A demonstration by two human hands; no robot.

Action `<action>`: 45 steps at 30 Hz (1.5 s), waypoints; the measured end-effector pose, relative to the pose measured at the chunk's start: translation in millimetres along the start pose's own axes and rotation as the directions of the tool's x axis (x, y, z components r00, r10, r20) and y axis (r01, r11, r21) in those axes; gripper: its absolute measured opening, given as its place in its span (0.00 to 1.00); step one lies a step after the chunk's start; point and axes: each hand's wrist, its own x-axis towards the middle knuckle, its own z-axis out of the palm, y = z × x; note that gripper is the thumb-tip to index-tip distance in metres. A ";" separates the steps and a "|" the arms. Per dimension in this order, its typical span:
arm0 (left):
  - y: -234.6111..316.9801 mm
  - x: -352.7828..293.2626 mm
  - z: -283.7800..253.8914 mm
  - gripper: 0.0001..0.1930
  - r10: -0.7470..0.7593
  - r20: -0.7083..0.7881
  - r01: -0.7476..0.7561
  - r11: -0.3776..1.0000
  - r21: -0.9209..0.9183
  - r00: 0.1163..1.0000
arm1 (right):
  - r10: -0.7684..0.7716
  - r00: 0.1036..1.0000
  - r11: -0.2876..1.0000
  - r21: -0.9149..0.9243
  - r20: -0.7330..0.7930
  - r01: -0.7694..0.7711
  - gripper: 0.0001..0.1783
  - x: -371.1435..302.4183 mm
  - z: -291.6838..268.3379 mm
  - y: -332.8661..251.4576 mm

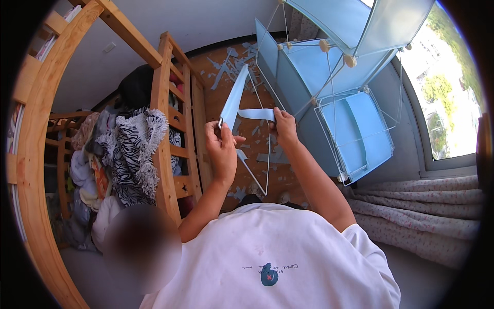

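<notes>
My left hand point(221, 149) is closed on the near end of a light blue folded panel point(236, 94) edged with thin white rod. The panel slants up and away from me. My right hand point(284, 126) pinches one end of a pale blue strip point(259, 114); its other end reaches the panel, though I cannot tell whether it is still stuck on. A white wire frame point(268, 165) hangs below, between my forearms.
To the right stands a rack of blue panels point(303, 67) with white rods and wooden balls point(350, 61). Blue scraps point(226, 67) litter the brown floor. A wooden bunk bed point(163, 103) heaped with clothes is at left, a curtain point(417, 206) and window at right.
</notes>
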 end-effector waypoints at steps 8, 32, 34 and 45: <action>-22.2 26.3 -8.8 0.08 -0.096 -0.111 0.069 0.972 -0.223 0.989 | -0.504 0.836 0.532 -0.683 0.219 0.500 0.13 -33.5 7.3 27.6; -28.5 46.9 -13.0 0.08 -0.285 -0.011 0.260 0.887 -0.383 0.958 | -0.177 0.511 0.205 -0.476 0.841 0.855 0.11 -63.5 44.5 -12.3; -28.2 49.0 -12.0 0.08 -0.300 -0.004 0.276 0.883 -0.380 0.954 | -0.176 0.423 0.131 -0.404 0.889 0.905 0.09 -59.9 45.4 -12.0; -37.6 64.8 -4.5 0.09 -0.323 -0.058 0.298 0.919 -0.259 0.945 | -0.086 0.172 -0.119 -0.181 0.981 0.976 0.05 -81.3 36.4 -6.2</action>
